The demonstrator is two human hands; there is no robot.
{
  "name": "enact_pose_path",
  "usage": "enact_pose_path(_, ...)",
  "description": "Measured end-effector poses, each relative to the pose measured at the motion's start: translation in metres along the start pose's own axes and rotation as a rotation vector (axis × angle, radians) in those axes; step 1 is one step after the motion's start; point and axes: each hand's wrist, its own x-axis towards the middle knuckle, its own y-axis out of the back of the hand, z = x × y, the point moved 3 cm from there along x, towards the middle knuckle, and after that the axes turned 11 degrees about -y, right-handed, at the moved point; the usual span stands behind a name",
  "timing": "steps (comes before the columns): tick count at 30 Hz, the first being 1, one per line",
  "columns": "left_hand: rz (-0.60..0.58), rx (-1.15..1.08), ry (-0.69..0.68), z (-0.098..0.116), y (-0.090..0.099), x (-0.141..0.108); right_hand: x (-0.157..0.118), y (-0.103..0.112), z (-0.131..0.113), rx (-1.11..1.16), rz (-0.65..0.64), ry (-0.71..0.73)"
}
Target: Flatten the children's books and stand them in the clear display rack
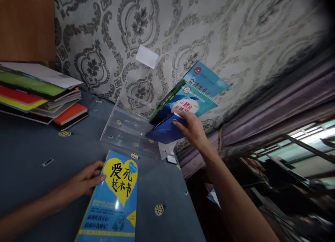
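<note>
My right hand [192,128] grips the top edge of a dark blue book [166,130], thumb on the near cover. That book stands tilted at the right end of a clear acrylic rack [125,125]. Behind it lean a teal book with a white oval [200,100] and a light blue book [206,80]. At the lower middle, my left hand [92,177] holds the left edge of a blue book with a yellow heart [112,203], its cover facing up.
A stack of books and folders [31,95] lies at the left on the grey-blue tabletop [34,186]. Patterned wallpaper rises behind the rack, with a white card [147,56] in front. Purple curtains [251,102] hang at the right, past the table's edge.
</note>
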Motion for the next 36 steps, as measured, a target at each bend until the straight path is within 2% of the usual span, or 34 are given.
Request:
enact_pose_path(3, 0.000, -0.001, 0.005, 0.002, -0.001, 0.000, 0.002, -0.002, -0.003, -0.027, 0.078, -0.015)
enact_pose_path(8, -0.006, 0.001, -0.008, 0.000, 0.000, 0.000, -0.008, -0.001, -0.019, -0.111, 0.394, -0.112)
enact_pose_path(10, 0.003, 0.005, -0.006, 0.001, 0.000, -0.002, -0.016, -0.003, -0.024, -0.130, 0.463, -0.177)
enact_pose_path(12, 0.013, 0.023, 0.006, 0.004, -0.001, -0.003, -0.022, -0.008, -0.027, -0.116, 0.434, -0.228)
enact_pose_path(20, 0.066, 0.109, 0.041, 0.018, -0.009, -0.009, -0.047, -0.037, -0.028, 0.156, 0.155, -0.354)
enact_pose_path(27, 0.144, 0.130, 0.063, 0.023, -0.011, -0.009, -0.091, -0.083, -0.027, 0.499, 0.022, -0.420)
enact_pose_path(30, 0.141, 0.139, 0.060, 0.025, -0.013, -0.007, -0.108, -0.097, -0.040, 0.511, 0.028, -0.402)
enact_pose_path(33, 0.126, 0.139, 0.054, 0.025, -0.018, -0.004, -0.119, -0.102, -0.060, 0.517, 0.028, -0.418)
enact_pose_path(36, 0.114, 0.155, 0.049, 0.023, -0.023, 0.000, -0.130, -0.106, -0.085, 0.647, -0.048, -0.411)
